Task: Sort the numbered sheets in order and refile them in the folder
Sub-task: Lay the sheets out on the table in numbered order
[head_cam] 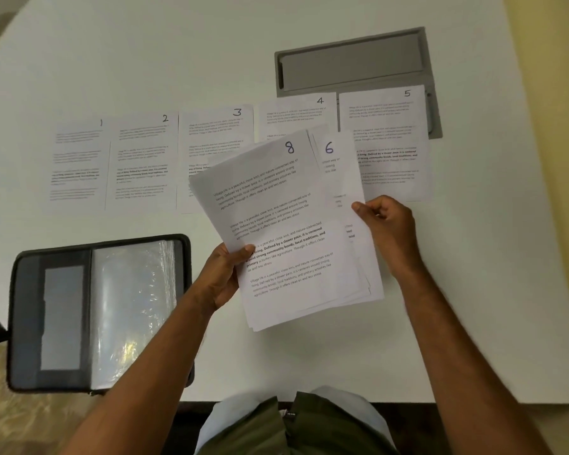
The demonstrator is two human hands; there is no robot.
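Note:
Numbered sheets lie in a row on the white table: sheet 1 (76,160), sheet 2 (142,162), sheet 3 (216,133), sheet 4 (296,114) and sheet 5 (386,133). Above the table I hold a fanned stack of sheets. My left hand (225,274) grips the stack's left edge, with sheet 8 (276,221) on top. My right hand (386,224) pinches the right edge of sheet 6 (337,159), which sticks out from behind sheet 8. The open black folder (102,310), with clear plastic sleeves, lies at the near left.
A grey recessed cable hatch (352,64) is set in the table at the back right, partly under sheets 4 and 5. The table's front edge runs just before my lap. A beige wall strip shows at the right.

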